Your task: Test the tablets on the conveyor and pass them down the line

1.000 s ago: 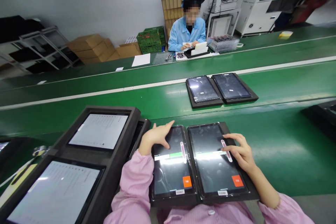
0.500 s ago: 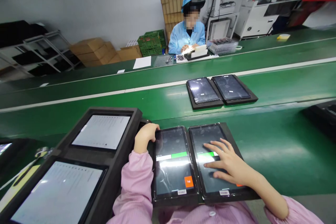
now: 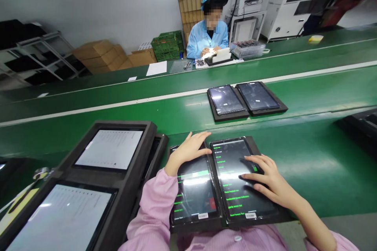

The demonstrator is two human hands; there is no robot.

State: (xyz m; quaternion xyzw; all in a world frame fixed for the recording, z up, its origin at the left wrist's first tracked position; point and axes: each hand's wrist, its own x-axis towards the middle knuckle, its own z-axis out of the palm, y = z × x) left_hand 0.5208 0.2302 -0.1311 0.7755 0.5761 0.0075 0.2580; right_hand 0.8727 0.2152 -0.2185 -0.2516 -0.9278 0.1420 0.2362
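Two tablets lie side by side in a black foam tray [image 3: 222, 223] in front of me. Over the top of the left tablet [image 3: 193, 190] is my left hand [image 3: 191, 149], fingers stretched toward the gap between the tablets. Green lines of text show on the right tablet [image 3: 235, 192]. My right hand [image 3: 266, 178] is spread over that tablet's right side, its index and middle fingertips at the screen; whether they touch is hard to tell. Neither hand grips anything. Part of the left screen is covered by my left hand.
To the left, a stacked foam tray holds two tablets with white screens [image 3: 110, 148]. Farther back on the green belt [image 3: 176, 115] sits another tray with two dark tablets [image 3: 257, 96]. A co-worker in blue [image 3: 207, 37] sits across the line. A black tray [image 3: 361, 127] is at the right edge.
My left hand has moved from the left tablet's upper left edge to over its top. The right tablet's screen has changed to a green text list; the left one also shows text.
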